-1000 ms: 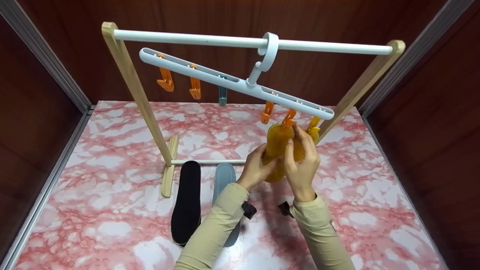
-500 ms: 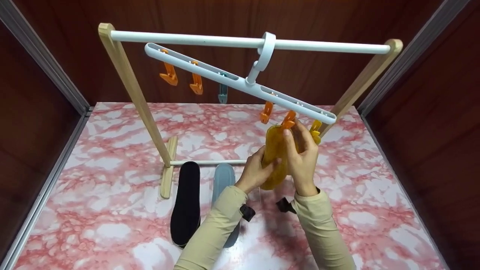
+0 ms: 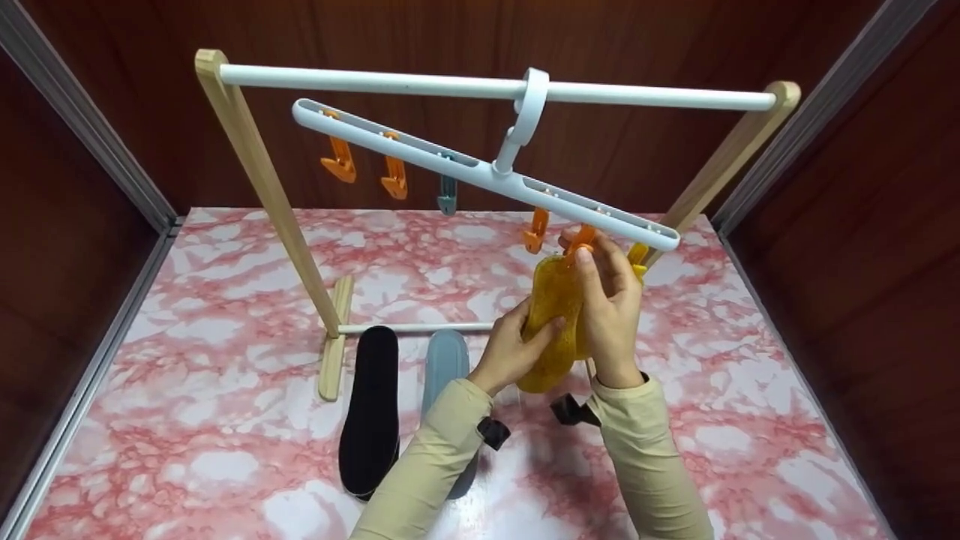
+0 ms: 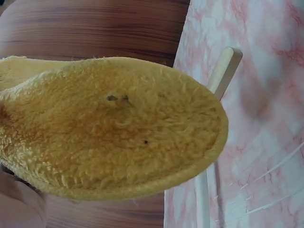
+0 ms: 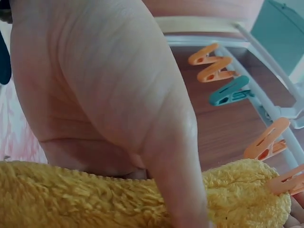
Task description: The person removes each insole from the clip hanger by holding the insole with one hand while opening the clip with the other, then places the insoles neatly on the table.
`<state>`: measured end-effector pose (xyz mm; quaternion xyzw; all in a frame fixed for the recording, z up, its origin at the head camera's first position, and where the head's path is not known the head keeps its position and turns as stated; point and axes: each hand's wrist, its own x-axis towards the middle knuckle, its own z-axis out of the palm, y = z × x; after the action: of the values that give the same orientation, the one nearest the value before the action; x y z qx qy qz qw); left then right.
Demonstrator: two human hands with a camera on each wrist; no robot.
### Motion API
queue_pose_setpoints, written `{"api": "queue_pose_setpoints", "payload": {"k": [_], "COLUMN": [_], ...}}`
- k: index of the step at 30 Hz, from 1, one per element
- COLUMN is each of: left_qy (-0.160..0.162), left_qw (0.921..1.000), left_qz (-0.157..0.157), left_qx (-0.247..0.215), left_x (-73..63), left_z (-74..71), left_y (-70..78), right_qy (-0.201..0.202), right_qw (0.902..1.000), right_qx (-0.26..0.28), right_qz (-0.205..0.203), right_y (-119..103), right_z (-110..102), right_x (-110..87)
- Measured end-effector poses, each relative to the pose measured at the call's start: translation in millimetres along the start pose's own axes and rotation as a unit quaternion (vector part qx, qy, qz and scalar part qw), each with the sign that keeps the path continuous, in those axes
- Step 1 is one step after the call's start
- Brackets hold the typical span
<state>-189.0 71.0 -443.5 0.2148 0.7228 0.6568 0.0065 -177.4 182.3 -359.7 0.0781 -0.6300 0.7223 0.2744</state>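
A fuzzy yellow insole (image 3: 551,300) hangs nearly upright below the right half of a white clip hanger (image 3: 480,171). Its fleecy face fills much of the left wrist view. My left hand (image 3: 508,349) grips the insole's side around the middle, thumb across its face. At the top edge, my right hand (image 3: 613,322) pinches an orange clip (image 3: 581,238), thumb in front and fingers behind. In the right wrist view this clip (image 5: 287,183) overlaps the insole's tip. A second yellow piece shows partly behind the insole. A yellow clip (image 3: 638,255) hangs at the hanger's right end.
The hanger tilts down to the right, hooked over the white rail (image 3: 375,78) of a wooden rack (image 3: 274,202). Other orange clips (image 3: 341,157) and a teal clip (image 3: 447,191) hang from it. A black insole (image 3: 371,412) and a grey-blue insole (image 3: 445,367) lie on the marbled table (image 3: 225,465).
My right thumb and fingers have shifted up from the insole's edge onto the orange clip. The yellow insole has moved slightly down, while the hanger has swung a little to the right.
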Motion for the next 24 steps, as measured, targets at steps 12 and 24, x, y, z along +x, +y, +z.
{"api": "queue_pose_setpoints", "payload": {"k": [12,24], "left_qy": [-0.004,0.012], "left_qw": [0.9997,0.9994], "left_qz": [0.014,0.025], "left_qx": [-0.020,-0.020], "left_x": [-11.1,-5.7], "left_z": [-7.7,-2.7], "left_y": [43.2,9.9], "right_qy": [-0.019,-0.045], "right_qw": [0.9991,0.9943], "right_qx": [0.038,0.096], "right_qz": [-0.002,-0.010], "right_y": [-2.7,-4.8], "right_z": [-0.9,1.2], "right_x": [2.9,6.5]}}
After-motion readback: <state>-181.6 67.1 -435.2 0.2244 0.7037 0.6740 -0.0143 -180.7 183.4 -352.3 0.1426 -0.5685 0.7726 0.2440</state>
